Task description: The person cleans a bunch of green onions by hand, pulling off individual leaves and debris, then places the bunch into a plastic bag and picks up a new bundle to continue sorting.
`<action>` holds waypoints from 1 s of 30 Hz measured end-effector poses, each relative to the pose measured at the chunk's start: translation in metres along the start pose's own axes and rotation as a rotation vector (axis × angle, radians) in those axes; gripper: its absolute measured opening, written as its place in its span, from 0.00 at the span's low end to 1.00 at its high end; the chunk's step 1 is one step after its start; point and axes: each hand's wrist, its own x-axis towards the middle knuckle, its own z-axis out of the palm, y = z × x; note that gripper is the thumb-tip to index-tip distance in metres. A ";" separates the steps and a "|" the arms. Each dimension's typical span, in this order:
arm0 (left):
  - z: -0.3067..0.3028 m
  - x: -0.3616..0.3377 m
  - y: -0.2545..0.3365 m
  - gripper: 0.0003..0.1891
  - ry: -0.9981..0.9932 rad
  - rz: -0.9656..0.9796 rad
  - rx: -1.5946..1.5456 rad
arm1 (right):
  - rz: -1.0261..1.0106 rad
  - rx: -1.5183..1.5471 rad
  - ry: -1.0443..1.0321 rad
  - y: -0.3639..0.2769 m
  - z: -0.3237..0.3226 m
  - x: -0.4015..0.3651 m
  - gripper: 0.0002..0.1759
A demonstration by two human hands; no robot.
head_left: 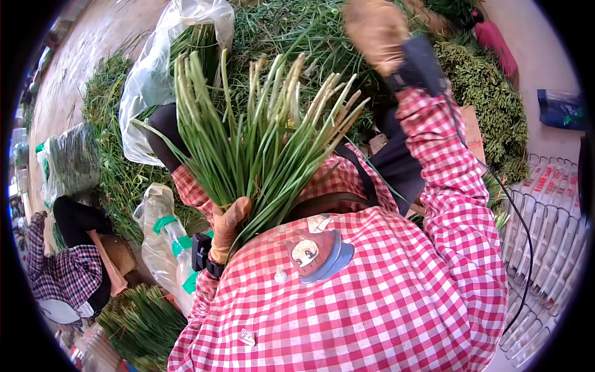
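While clamped at the lower stalks in the gloved left hand point(228, 228), fanning upward and outward: a bunch of long green stalks point(260, 136), pale ends topmost, held upright just in front of the red checked shirt point(372, 291). Left fingers point(238, 208) wrapped tight round the neck of the bunch. Above and to the right of the bunch, raised clear of it: the gloved right hand point(375, 34), seen from the back and blurred; open, curled or holding something, cannot tell. Black wrist unit point(201, 251) just below the bunch, a second wrist unit point(420, 62) up to its right, with a thin cable point(496, 186) trailing down beside the right sleeve.

Behind the bunch, a broad heap of loose greens point(291, 25) on the ground. Left of the bunch, a clear plastic bag point(152, 74). Below-left, a bagged bundle point(164, 239) with green tape, and further left another person point(62, 273) in a plaid shirt, low to the ground. Far right of the bunch, a wire rack point(545, 235).

Judged as mid-gathering: one handful collected and held up for levelling or checking, not yet tied or bagged. Next move, likely: bringing the right hand down to the bunch. Calls for a steady left grip low on the stalks, no slackening, and a light touch at the top ends to avoid snapping or shedding the looser outer blades.
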 end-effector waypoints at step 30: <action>0.025 -0.017 0.010 0.27 0.129 0.197 0.098 | -0.181 -0.694 -0.188 -0.167 0.005 -0.052 0.15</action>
